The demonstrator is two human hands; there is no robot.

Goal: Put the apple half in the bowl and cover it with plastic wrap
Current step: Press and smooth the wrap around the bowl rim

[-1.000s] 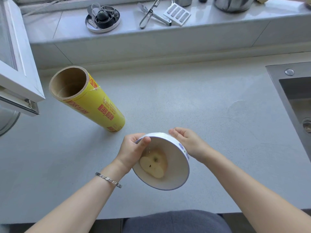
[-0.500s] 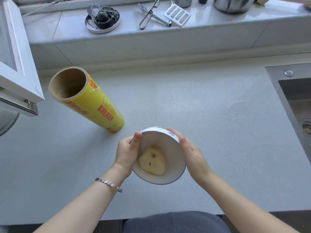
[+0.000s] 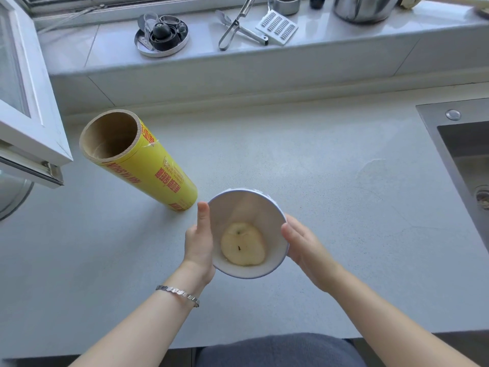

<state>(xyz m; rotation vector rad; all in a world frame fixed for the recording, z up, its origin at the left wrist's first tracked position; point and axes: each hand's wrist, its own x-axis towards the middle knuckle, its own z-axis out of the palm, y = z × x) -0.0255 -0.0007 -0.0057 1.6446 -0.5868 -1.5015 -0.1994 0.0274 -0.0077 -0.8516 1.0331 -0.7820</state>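
Observation:
A white bowl [image 3: 248, 207] with a thin blue rim stands on the grey counter near its front edge. The pale apple half [image 3: 243, 243] lies cut side up inside it. My left hand [image 3: 198, 245] presses flat against the bowl's left wall, thumb up along the rim. My right hand [image 3: 301, 246] cups the bowl's right wall with fingers together. A clear film seems stretched over the bowl's mouth, but I cannot be sure. The yellow plastic wrap roll [image 3: 143, 162] lies on the counter to the upper left of the bowl, its cardboard core open toward me.
A steel sink [image 3: 460, 154] is set into the counter at the right. An open window frame [image 3: 29, 107] juts over the counter at the left. On the back ledge sit a round tin of parts [image 3: 161, 35], tongs with a peeler [image 3: 238, 27], a grater [image 3: 276, 29] and a steel pot [image 3: 365, 7].
The bowl was tipped toward me and has been brought back upright. Both hands slid from its far rim down onto its sides.

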